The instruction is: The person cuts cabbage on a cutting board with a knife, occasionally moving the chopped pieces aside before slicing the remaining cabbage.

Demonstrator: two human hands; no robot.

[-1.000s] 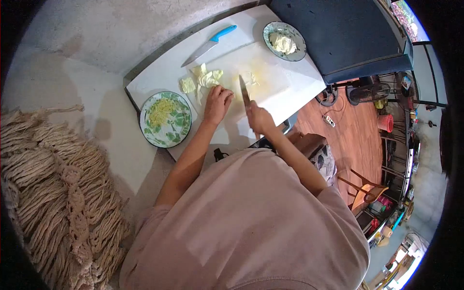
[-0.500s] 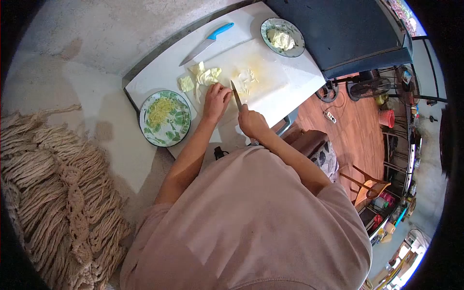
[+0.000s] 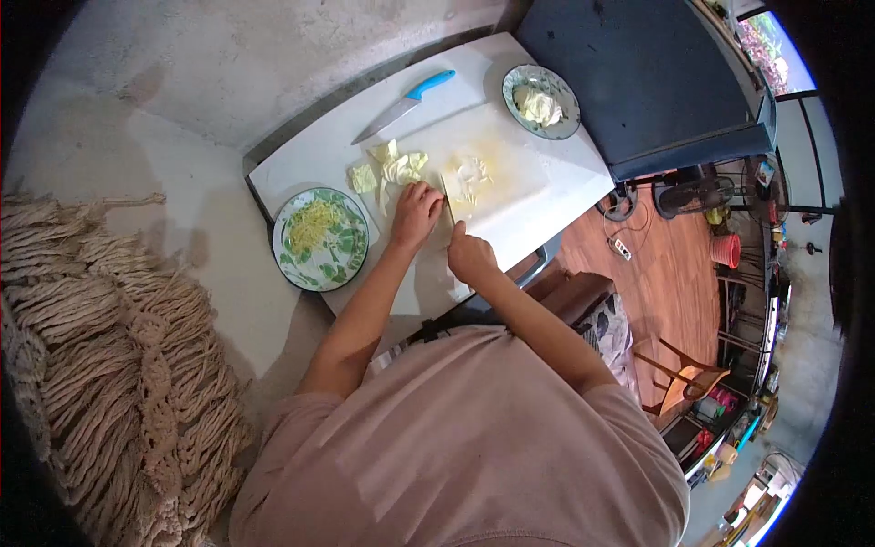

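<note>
I see a white bench (image 3: 301,164) against a grey concrete wall (image 3: 273,55), and a brown wooden floor (image 3: 670,264) to the right. On the white cutting board (image 3: 510,169), the left hand (image 3: 417,211) has its fingers curled together just beside the pale green cabbage leaves (image 3: 401,167). The right hand (image 3: 471,255) has its fingers clamped around a steel kitchen knife (image 3: 447,196).

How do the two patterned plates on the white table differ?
The green leaf-patterned plate looks larger than the grey-rimmed plate. The green plate holds fine yellow shreds; the grey-rimmed plate holds pale leafy chunks. Both are round and lie flat.
</note>
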